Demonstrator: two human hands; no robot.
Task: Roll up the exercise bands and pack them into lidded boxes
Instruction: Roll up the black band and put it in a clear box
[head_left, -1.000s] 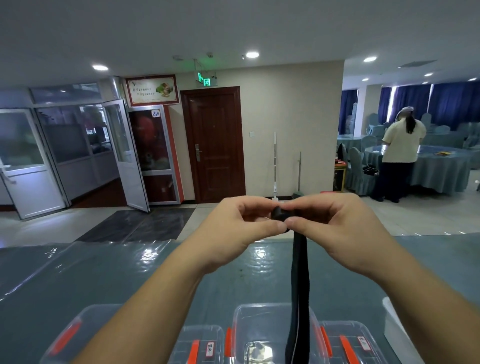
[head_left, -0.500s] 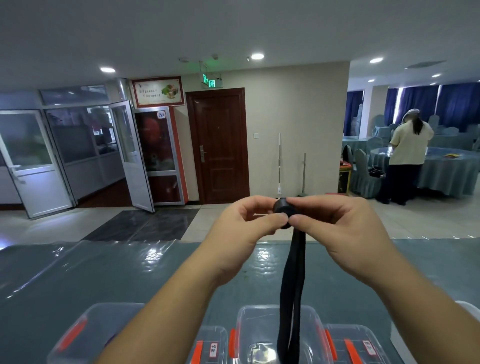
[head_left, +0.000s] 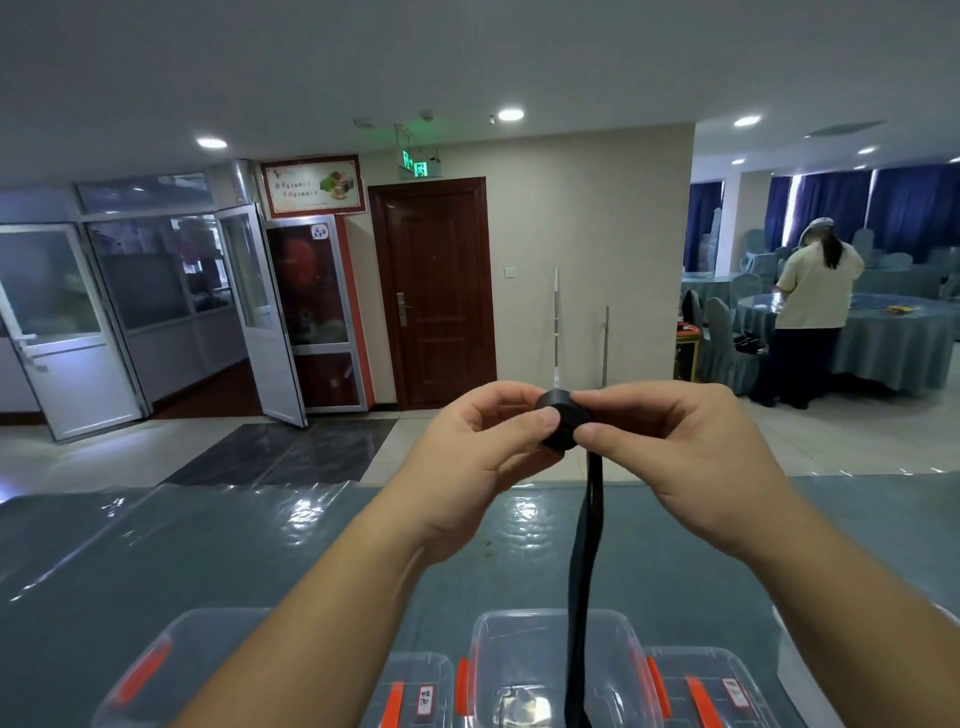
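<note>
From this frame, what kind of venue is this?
Probably a restaurant or hotel banquet hall: round table with a long cloth, covered chairs, blue curtains, and a green exit sign above a wooden door.

This is a restaurant banquet hall. Round tables (head_left: 893, 332) draped in grey-blue cloth stand with fabric-covered chairs (head_left: 724, 343) before dark blue curtains (head_left: 914, 208). A food poster (head_left: 313, 187) (with vegetables pictured) hangs beside a green exit sign (head_left: 415, 167) above a brown door (head_left: 434, 291), and a person in a cap (head_left: 815, 291) works at one table.
</note>
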